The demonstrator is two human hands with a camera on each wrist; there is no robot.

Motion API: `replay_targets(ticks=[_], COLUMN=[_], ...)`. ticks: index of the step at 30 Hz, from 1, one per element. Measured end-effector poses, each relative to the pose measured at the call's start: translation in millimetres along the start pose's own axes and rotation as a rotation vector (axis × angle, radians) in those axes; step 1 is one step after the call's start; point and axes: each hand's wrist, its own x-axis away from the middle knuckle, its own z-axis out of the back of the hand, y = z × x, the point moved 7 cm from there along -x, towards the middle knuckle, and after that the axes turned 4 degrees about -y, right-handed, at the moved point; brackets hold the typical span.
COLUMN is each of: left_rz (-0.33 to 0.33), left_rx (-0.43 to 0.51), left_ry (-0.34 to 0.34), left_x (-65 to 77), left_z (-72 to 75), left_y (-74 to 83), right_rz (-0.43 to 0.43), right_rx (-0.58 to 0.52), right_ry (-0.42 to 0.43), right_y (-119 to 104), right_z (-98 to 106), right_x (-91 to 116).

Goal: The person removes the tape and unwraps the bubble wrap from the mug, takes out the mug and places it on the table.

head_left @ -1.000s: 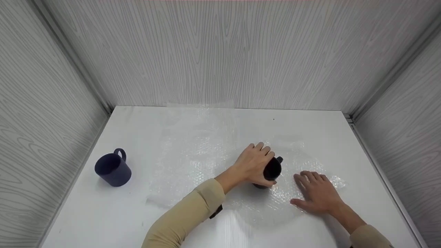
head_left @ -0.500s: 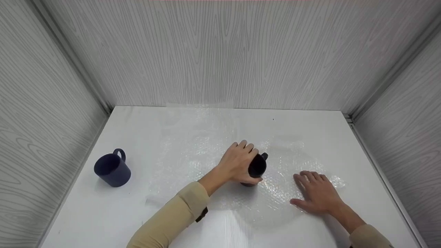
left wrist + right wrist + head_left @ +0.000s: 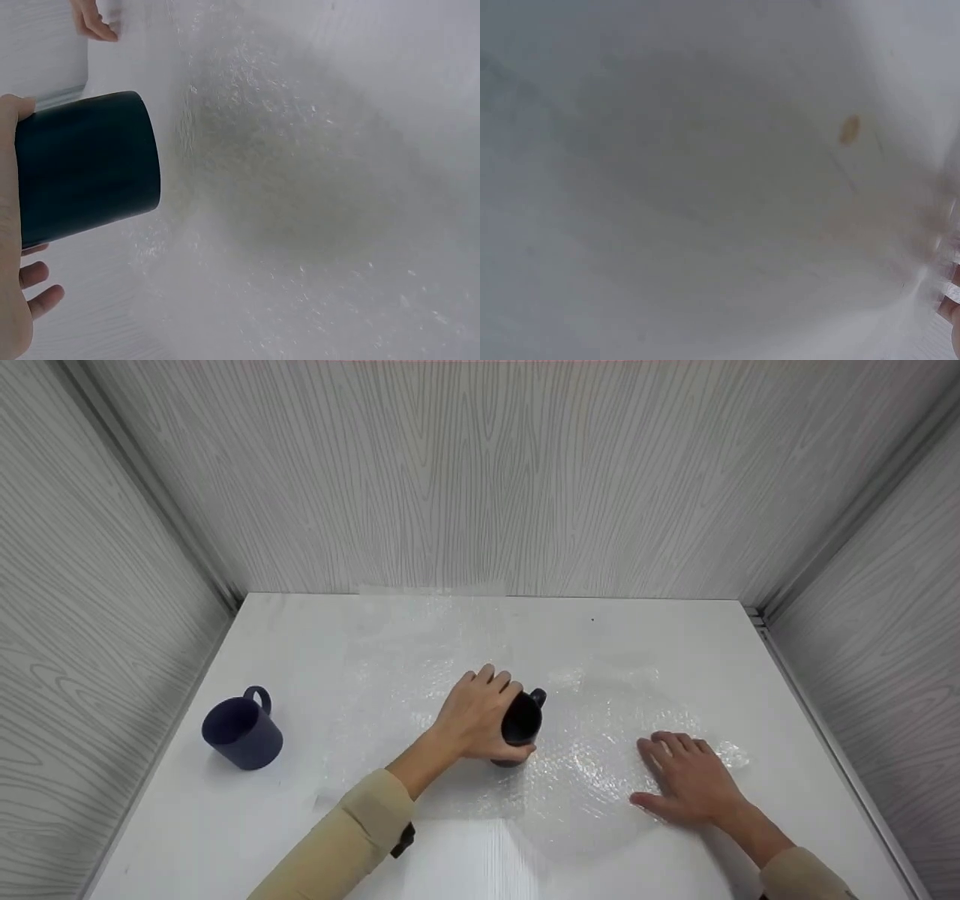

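A dark, nearly black mug [image 3: 523, 718] is held by my left hand [image 3: 480, 716], which grips it round the rim and side, with its handle pointing away to the back right. In the left wrist view the dark mug [image 3: 90, 165] hangs sideways over bubble wrap, its base apart from the sheet. My right hand [image 3: 690, 780] rests with fingers spread on the right part of the bubble wrap [image 3: 585, 802]. Only a few fingertips [image 3: 949, 307] of it show at the edge of the right wrist view.
A navy blue mug [image 3: 244, 733] stands on the left of the white table [image 3: 187, 840], its handle toward the back. Another stretch of bubble wrap [image 3: 405, 660] reaches to the rear wall [image 3: 480, 480]. Panels enclose both sides.
My left hand has carried the dark mug leftward across the bubble wrap. The right hand stays where it was, and the navy mug has not moved.
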Motion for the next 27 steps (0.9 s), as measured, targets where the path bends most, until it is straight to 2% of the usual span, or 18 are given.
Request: replay_targets(ticks=[14, 27], left_rz=[0.118, 0.211], left_rx=[0.051, 0.092], left_ry=[0.027, 0.071], left_x=[43.5, 101.0], left_z=[13.6, 29.0], left_y=[-37.1, -69.2], right_rz=[-0.01, -0.011], right_rx=[0.0, 0.0], right_ry=[-0.015, -0.038], right_y=[1, -1], right_z=[0, -2], right_x=[1, -1])
